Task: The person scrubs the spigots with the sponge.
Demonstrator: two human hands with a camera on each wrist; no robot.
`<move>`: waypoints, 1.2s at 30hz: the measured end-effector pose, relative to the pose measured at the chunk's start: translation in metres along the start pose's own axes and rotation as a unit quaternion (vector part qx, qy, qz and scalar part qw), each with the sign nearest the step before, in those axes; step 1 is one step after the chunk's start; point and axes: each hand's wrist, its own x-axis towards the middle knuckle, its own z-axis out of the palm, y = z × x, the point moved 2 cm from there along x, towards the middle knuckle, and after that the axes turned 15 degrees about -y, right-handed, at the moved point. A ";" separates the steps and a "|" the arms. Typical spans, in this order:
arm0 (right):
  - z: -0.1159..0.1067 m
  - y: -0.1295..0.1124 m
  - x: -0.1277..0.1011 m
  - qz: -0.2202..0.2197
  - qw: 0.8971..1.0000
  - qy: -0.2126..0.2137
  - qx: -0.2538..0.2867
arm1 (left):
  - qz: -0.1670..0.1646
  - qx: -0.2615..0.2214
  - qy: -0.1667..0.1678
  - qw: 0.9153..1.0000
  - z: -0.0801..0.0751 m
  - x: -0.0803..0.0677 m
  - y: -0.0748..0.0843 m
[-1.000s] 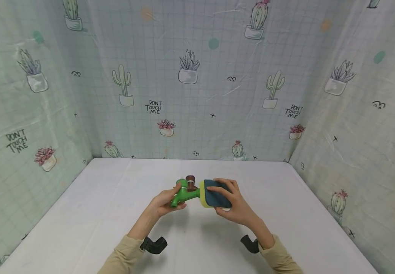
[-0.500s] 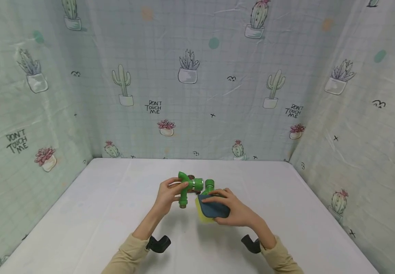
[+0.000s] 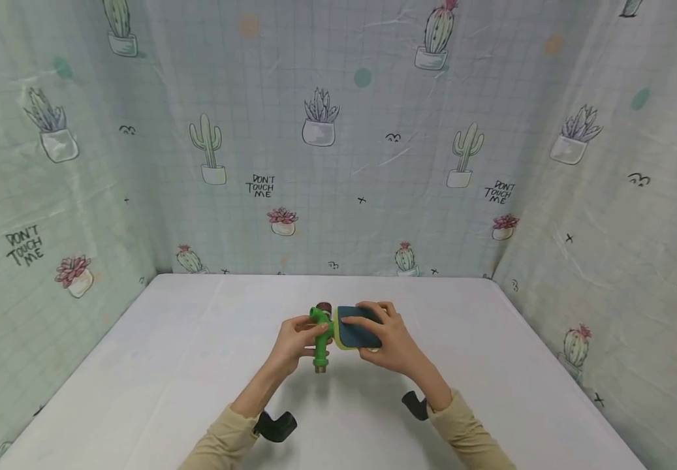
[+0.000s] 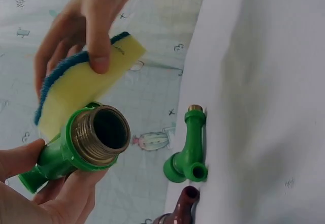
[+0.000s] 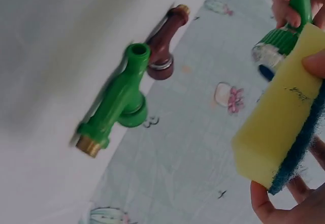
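In the head view my left hand (image 3: 288,343) holds a green tap (image 3: 320,347) above the table, its threaded brass end pointing down. That brass thread faces the camera in the left wrist view, with fingers and thumb around the tap body (image 4: 53,158). My right hand (image 3: 395,339) grips a sponge (image 3: 358,328), yellow with a dark blue scouring side. The yellow face (image 5: 282,117) is turned toward the tap's knob (image 5: 277,49) and overlaps it; the exact contact is hidden. A second green tap (image 4: 193,137) and a brown tap (image 5: 162,41) lie on the table beyond the hands.
The white table (image 3: 197,359) stands against hanging cactus-print sheets (image 3: 338,163) at the back and both sides. A black curved piece (image 3: 276,426) sits at the left wrist and another black piece (image 3: 416,405) at the right. Sleeves are beige.
The left hand has turned the green tap from slanting to upright, brass end down. The right hand dropped with the sponge, apart from the tap, then came back up and left against it.
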 end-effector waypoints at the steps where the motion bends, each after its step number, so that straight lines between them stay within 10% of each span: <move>1: 0.001 0.003 -0.001 0.002 1.000 0.005 0.000 | -0.004 -0.005 0.004 1.000 -0.001 0.000 -0.001; 14: -0.006 0.004 0.004 0.020 0.995 0.002 0.099 | 0.006 0.069 0.024 0.997 -0.001 -0.004 0.000; 24: -0.003 0.008 0.005 0.019 0.997 -0.032 0.074 | 0.022 0.088 0.049 0.995 0.001 -0.006 -0.002; 36: -0.006 0.020 -0.005 0.068 0.986 -0.019 0.152 | 0.050 0.095 0.019 0.994 -0.009 -0.006 0.000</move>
